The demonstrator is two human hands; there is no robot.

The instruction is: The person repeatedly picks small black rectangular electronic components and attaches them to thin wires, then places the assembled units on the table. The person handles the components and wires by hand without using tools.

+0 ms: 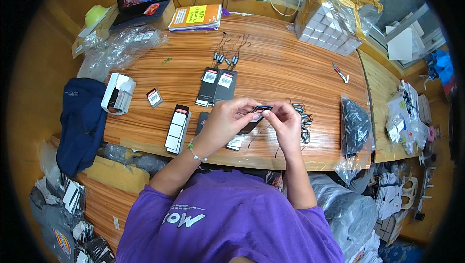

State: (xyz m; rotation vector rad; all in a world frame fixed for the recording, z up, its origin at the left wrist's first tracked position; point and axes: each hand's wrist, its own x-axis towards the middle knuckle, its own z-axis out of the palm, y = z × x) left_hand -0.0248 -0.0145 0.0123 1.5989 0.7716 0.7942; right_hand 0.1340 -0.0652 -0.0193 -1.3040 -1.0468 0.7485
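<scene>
Tag (262, 109), mostly hidden by fingers, sits pinched between left hand (227, 120) and right hand (286, 122), raised above the tabletop (290, 64).

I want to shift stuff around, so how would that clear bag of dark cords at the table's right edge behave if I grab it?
The clear bag would probably sag and fold, since its film is crumpled. The loose dark cords inside would likely shift. It overhangs the wooden table, so a push might slide it off.

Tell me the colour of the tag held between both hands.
Black with a red strip, the tag shows best in the head view.
</scene>
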